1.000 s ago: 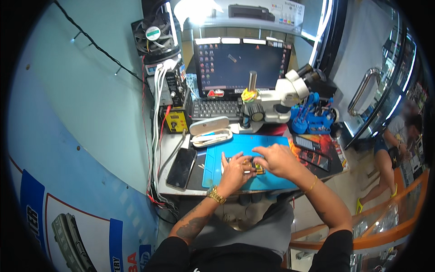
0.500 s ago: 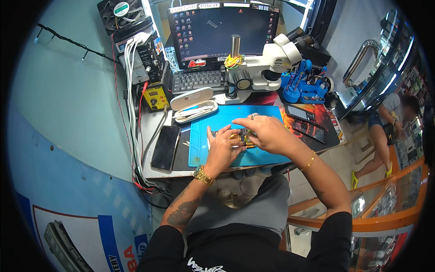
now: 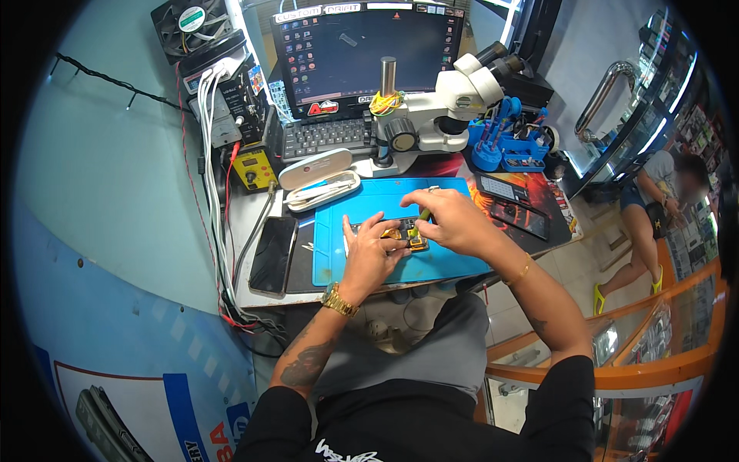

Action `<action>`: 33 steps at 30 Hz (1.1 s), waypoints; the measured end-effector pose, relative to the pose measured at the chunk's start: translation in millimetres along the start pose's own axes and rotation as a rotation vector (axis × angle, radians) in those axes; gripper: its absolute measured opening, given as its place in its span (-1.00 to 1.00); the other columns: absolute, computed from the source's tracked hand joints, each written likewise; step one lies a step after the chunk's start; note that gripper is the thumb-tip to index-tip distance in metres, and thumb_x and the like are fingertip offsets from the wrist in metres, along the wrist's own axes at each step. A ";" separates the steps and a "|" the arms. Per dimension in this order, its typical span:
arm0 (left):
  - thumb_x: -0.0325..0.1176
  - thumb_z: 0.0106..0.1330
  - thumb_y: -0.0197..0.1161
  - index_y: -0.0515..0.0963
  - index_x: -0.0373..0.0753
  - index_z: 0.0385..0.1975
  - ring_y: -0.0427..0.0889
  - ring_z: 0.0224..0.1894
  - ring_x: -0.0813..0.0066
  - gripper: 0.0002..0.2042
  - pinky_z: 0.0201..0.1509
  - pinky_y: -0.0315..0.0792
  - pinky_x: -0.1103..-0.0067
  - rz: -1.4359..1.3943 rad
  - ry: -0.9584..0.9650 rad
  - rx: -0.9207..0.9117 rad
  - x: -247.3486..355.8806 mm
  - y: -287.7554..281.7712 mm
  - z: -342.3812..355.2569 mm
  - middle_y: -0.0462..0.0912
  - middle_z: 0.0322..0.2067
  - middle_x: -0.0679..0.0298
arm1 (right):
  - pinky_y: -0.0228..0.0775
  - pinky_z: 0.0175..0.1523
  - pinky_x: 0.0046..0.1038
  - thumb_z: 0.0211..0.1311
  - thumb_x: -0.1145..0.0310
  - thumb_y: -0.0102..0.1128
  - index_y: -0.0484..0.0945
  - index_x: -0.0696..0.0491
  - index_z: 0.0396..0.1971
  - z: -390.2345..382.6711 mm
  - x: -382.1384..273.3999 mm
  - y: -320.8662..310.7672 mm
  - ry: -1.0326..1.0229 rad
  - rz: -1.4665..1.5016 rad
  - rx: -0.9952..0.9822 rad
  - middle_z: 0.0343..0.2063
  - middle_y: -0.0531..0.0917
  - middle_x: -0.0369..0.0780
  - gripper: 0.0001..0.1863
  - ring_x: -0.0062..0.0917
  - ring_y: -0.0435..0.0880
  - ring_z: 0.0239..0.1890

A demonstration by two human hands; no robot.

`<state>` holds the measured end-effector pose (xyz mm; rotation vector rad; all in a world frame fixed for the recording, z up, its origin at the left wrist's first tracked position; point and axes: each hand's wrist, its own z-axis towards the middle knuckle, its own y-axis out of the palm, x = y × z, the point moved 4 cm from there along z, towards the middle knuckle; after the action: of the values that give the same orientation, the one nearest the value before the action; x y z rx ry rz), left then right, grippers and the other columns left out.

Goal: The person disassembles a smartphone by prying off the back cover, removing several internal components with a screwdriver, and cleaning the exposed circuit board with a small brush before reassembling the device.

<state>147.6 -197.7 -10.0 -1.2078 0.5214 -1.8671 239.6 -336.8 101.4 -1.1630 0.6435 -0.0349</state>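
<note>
An opened phone [image 3: 418,242] with dark and gold inner parts lies on the blue work mat [image 3: 331,266]. My left hand [image 3: 373,250] steadies it from the left, fingers spread across its left part and hiding much of it. Between the thumb and fingers of my right hand [image 3: 450,221] is a slim green-handled tool [image 3: 423,215], its lower end at the phone's inner parts. What kind of tip it has is too small to tell.
A dark phone [image 3: 273,256] lies left of the mat, below an open pale case [image 3: 327,189] with white tools. Behind stand a keyboard [image 3: 327,138], a microscope [image 3: 462,96] and a blue tool holder [image 3: 486,158]. Phone parts [image 3: 519,219] lie right; another person [image 3: 647,208] stands beyond.
My right hand has drawn back slightly from the phone, and the green tool in it now shows. My left hand stays on the phone. The whole view has shifted a little.
</note>
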 end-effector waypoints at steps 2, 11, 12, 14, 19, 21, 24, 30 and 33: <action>-0.26 0.14 0.55 0.82 0.03 -0.34 0.46 0.36 0.19 -0.90 0.51 -0.25 -0.30 0.004 -0.004 -0.025 0.0 -0.8 -0.3 0.70 0.06 0.45 | 0.56 -0.12 -0.26 0.17 0.44 0.28 0.63 0.10 -0.02 -3.0 1.5 -5.4 -0.014 0.045 0.049 -0.30 0.72 -0.08 -0.66 -0.25 0.74 -0.27; -0.27 0.32 0.43 0.77 -0.01 -0.23 0.52 0.28 0.22 -0.91 0.46 -0.22 -0.37 -0.127 0.077 0.105 13.3 3.9 6.6 0.71 0.00 0.47 | 0.57 -0.11 -0.32 0.11 0.41 0.31 0.64 0.13 -0.05 -17.7 11.0 -6.5 0.110 0.080 0.117 -0.33 0.72 -0.03 -0.64 -0.30 0.76 -0.27; -0.27 0.30 0.44 0.75 -0.02 -0.17 0.51 0.29 0.21 -0.86 0.45 -0.22 -0.39 -0.099 0.089 0.097 16.3 6.8 6.7 0.70 0.03 0.45 | 0.57 -0.12 -0.31 0.11 0.41 0.31 0.64 0.12 -0.05 -18.6 12.6 -5.9 0.083 0.032 0.151 -0.34 0.73 -0.03 -0.64 -0.29 0.76 -0.28; -0.26 0.28 0.45 0.72 -0.03 -0.07 0.50 0.30 0.19 -0.76 0.44 -0.21 -0.41 -0.044 0.111 0.082 20.8 11.9 4.6 0.66 0.09 0.41 | 0.57 -0.15 -0.30 0.11 0.41 0.31 0.64 0.11 -0.07 -20.1 12.8 -6.1 0.028 -0.063 0.214 -0.37 0.74 -0.04 -0.66 -0.27 0.76 -0.31; -0.24 0.20 0.51 0.52 -0.08 0.26 0.42 0.37 0.16 -0.42 0.47 -0.20 -0.35 0.096 0.088 0.028 20.8 11.7 -0.2 0.55 0.24 0.27 | 0.56 -0.22 -0.26 0.10 0.40 0.32 0.65 0.07 -0.08 -25.1 14.7 -16.0 0.134 -0.087 0.190 -0.48 0.74 -0.08 -0.67 -0.23 0.75 -0.40; -0.24 0.17 0.53 0.47 -0.10 0.32 0.42 0.37 0.16 -0.34 0.48 -0.19 -0.34 0.105 0.085 0.022 21.7 11.7 0.6 0.54 0.25 0.25 | 0.56 -0.23 -0.26 0.10 0.40 0.32 0.66 0.06 -0.08 -26.2 17.5 -16.7 0.135 -0.086 0.193 -0.50 0.74 -0.09 -0.67 -0.23 0.75 -0.41; -0.25 0.15 0.54 0.42 -0.13 0.35 0.43 0.36 0.16 -0.29 0.49 -0.17 -0.32 0.084 0.066 0.032 21.9 11.4 1.1 0.54 0.24 0.24 | 0.55 -0.23 -0.25 0.11 0.40 0.32 0.66 0.05 -0.08 -26.6 19.6 -15.5 0.137 -0.072 0.193 -0.49 0.74 -0.08 -0.67 -0.22 0.75 -0.40; -0.30 0.15 0.53 0.41 -0.15 0.36 0.44 0.35 0.15 -0.28 0.49 -0.14 -0.30 0.096 0.069 0.038 20.7 11.5 0.9 0.55 0.23 0.22 | 0.56 -0.10 -0.14 0.06 0.42 0.27 0.65 0.09 -0.10 -24.6 17.7 -16.2 0.183 -0.038 0.151 -0.32 0.74 0.02 -0.66 -0.09 0.73 -0.25; -0.34 0.15 0.51 0.40 -0.15 0.37 0.44 0.35 0.15 -0.28 0.49 -0.13 -0.31 0.093 0.071 0.040 21.2 11.9 1.1 0.54 0.23 0.22 | 0.56 -0.11 -0.14 0.07 0.42 0.27 0.65 0.09 -0.10 -26.0 15.6 -16.3 0.183 -0.044 0.152 -0.32 0.74 0.01 -0.67 -0.09 0.74 -0.26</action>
<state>149.6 -221.7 -6.5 -1.0764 0.5672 -1.8380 244.6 -370.9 102.1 -1.0340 0.7637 -0.2259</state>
